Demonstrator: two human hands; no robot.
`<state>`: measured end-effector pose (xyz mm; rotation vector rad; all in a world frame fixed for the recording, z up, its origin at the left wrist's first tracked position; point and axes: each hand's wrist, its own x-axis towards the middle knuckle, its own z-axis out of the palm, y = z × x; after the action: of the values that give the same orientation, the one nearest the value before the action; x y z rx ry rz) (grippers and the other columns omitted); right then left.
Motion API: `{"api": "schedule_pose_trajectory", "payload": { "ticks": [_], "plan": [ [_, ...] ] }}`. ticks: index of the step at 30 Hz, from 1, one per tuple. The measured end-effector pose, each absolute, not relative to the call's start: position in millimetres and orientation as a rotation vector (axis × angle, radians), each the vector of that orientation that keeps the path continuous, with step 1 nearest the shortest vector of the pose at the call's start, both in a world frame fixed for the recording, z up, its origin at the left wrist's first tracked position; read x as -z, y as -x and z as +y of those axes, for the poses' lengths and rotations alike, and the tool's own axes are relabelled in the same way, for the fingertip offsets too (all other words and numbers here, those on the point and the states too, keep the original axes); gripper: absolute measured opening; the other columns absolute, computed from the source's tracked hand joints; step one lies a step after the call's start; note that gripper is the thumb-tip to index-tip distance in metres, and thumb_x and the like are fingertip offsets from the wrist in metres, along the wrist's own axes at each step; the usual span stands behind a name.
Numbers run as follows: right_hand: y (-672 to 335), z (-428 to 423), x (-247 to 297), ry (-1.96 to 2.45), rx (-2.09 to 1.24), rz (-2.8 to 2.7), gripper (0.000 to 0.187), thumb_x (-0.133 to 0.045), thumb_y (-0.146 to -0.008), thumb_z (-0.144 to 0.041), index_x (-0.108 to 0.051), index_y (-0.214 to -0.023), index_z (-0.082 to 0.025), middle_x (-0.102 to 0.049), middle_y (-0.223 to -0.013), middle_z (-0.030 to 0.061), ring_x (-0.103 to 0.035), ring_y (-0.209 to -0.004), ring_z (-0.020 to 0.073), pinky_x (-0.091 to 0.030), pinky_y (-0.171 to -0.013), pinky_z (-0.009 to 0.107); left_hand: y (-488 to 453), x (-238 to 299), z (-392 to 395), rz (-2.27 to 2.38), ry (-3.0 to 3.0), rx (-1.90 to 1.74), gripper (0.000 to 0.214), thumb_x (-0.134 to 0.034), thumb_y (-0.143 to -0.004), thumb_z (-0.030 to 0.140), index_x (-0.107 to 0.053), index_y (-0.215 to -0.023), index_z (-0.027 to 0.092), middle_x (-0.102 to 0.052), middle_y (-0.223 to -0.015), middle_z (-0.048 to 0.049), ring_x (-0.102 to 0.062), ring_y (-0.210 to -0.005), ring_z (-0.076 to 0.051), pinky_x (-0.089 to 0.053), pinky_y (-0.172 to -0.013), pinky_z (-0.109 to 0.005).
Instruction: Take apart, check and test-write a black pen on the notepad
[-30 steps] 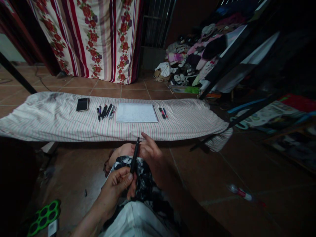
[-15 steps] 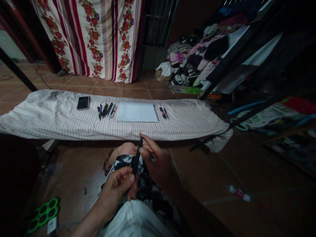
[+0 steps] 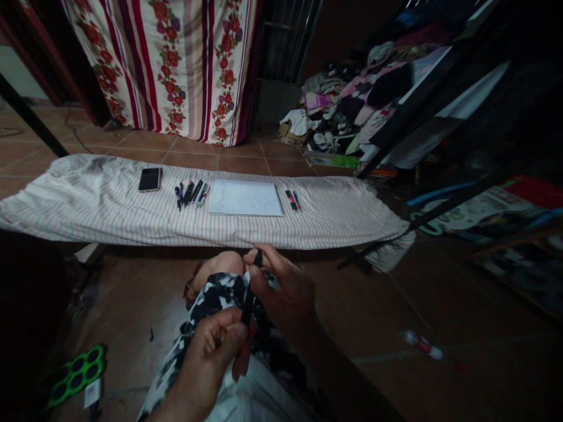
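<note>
A black pen [image 3: 248,300] is held above my lap, tilted, between both hands. My left hand [image 3: 222,340] pinches its lower end between thumb and fingers. Higher up, my right hand [image 3: 284,284] closes its thumb and fingers around the pen's upper end, where a dark tip or cap shows. In front of my knees, a spiral notebook [image 3: 245,198] with a written page lies open on the striped cloth [image 3: 220,230]. Several pens [image 3: 192,192] lie in a bunch to its left, and a few more pens [image 3: 293,201] to its right.
A phone [image 3: 150,179] lies at the cloth's left. Dark poles [image 3: 33,116] rise at either end. On the tiled floor are a green tray-like object [image 3: 78,375], a bottle [image 3: 422,344] and a small dark piece [image 3: 151,334]. Clothes [image 3: 347,108] are heaped beyond, beside a floral curtain [image 3: 176,70].
The right thumb and fingers have closed round the pen's upper end, where the index finger was extended before. Both hands with the pen sit slightly lower and further right in view.
</note>
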<state>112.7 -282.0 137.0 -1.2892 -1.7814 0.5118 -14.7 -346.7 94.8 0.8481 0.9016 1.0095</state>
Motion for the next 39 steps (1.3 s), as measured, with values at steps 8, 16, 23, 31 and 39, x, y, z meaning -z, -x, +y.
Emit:
{"api": "schedule_pose_trajectory", "payload": {
  "ticks": [8,16,23,31,39],
  "plan": [
    [-114,-282,-117,1.289,-0.535,-1.686,0.036,-0.054,-0.080,-0.036,-0.058,-0.115,-0.028,-0.070,-0.090,0.0037,-0.063,-0.087,0.0211,-0.047,-0.080,0.032,17,-98,-344,0.998,-0.909,-1.008,0.038,-0.055,-0.077,0.052,-0.052,-0.064,0.016,-0.045,-0.040,0.0037,-0.037,-0.037,-0.007,-0.026,-0.042,-0.020],
    [-123,-278,-124,1.272,-0.957,-1.471,0.030,-0.045,-0.086,-0.039,-0.062,-0.103,-0.021,-0.068,-0.067,0.0005,-0.061,-0.057,0.0132,-0.047,-0.057,0.024,27,-98,-331,1.205,-1.090,-0.931,0.038,-0.057,-0.073,0.052,-0.057,-0.066,0.015,-0.050,-0.051,0.0010,-0.045,-0.047,-0.011,-0.034,-0.045,-0.021],
    [-122,-265,-130,1.246,-1.189,-1.196,0.024,-0.062,-0.072,-0.038,-0.066,-0.082,-0.017,-0.066,-0.059,0.0002,-0.056,-0.050,0.0102,-0.039,-0.045,0.019,32,-88,-330,1.406,-1.172,-1.006,0.025,-0.062,-0.071,0.037,-0.067,-0.078,0.015,-0.061,-0.064,-0.0030,-0.053,-0.062,-0.017,-0.040,-0.055,-0.024],
    [-137,-264,-130,1.115,-1.700,-0.992,0.023,-0.067,-0.071,-0.036,-0.066,-0.080,-0.014,-0.066,-0.063,0.0007,-0.057,-0.054,0.0067,-0.038,-0.044,0.013,44,-81,-320,1.394,-1.026,-1.146,0.022,-0.072,-0.063,0.027,-0.070,-0.083,0.018,-0.068,-0.080,-0.0036,-0.060,-0.074,-0.016,-0.046,-0.066,-0.022],
    [-144,-273,-109,0.890,-1.996,-0.738,0.019,-0.071,-0.071,-0.028,-0.065,-0.082,-0.015,-0.068,-0.079,0.0018,-0.065,-0.071,0.0094,-0.053,-0.064,0.018,67,-86,-310,1.224,-0.876,-1.237,0.024,-0.074,-0.066,0.027,-0.064,-0.085,0.017,-0.065,-0.068,-0.0001,-0.055,-0.056,-0.008,-0.042,-0.050,-0.014]
  ]
}}
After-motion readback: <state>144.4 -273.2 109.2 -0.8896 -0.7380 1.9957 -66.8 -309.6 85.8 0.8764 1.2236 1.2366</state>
